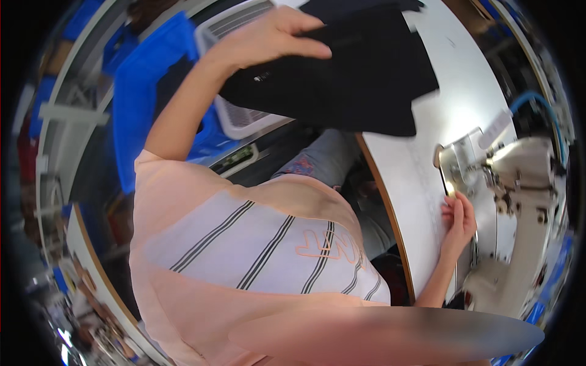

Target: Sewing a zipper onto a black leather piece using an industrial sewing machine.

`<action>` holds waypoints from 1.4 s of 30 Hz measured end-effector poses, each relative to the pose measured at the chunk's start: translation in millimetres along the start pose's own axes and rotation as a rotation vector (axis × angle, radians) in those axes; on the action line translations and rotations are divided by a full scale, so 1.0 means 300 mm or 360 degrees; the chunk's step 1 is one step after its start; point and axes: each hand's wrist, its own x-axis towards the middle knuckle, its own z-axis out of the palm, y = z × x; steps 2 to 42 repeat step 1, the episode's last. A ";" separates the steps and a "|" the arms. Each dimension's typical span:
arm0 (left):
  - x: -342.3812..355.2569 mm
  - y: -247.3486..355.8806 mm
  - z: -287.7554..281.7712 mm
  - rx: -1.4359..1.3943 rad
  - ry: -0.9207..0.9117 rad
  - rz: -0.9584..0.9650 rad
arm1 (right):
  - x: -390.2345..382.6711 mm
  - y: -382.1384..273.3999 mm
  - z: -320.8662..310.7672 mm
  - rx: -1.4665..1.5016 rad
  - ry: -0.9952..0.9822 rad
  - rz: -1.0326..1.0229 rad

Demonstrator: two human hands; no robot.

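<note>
My left hand (287, 38) is closed on the edge of a black fabric piece (360, 73), thumb on top. The flat cloth spreads to the right over the white table (452, 49), its near part hanging past the table's front edge. A small pale mark shows on it near my wrist. My right hand (459, 219) is beside the sewing machine (519, 177), fingers loosely curled and a little apart, with no cloth seen in them. Its fingertips are at the edge of the shiny metal plate (456, 168) under the machine's head; whether they touch it is unclear.
To the left stand a blue bin (131, 116) with dark cloth inside and a white slotted basket (244, 125). More black fabric (326, 7) lies on the table's far part. A blue hose (540, 100) curves behind the machine. My lap is under the table's brown edge (387, 207).
</note>
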 end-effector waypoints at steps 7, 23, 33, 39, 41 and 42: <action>-0.102 0.000 -0.087 -0.0222 0.0332 -0.0298 | 0.046 0.025 0.026 0.0107 -0.0164 -0.0100; -0.102 0.000 -0.087 -0.0222 0.0332 -0.0298 | 0.046 0.025 0.026 0.0107 -0.0164 -0.0100; -0.102 0.000 -0.087 -0.0222 0.0332 -0.0298 | 0.046 0.025 0.026 0.0107 -0.0164 -0.0100; -0.102 0.000 -0.087 -0.0222 0.0332 -0.0298 | 0.046 0.025 0.026 0.0107 -0.0164 -0.0100; -0.102 0.000 -0.087 -0.0222 0.0332 -0.0298 | 0.046 0.025 0.026 0.0107 -0.0164 -0.0100; -0.102 0.000 -0.087 -0.0222 0.0332 -0.0298 | 0.046 0.025 0.026 0.0107 -0.0164 -0.0100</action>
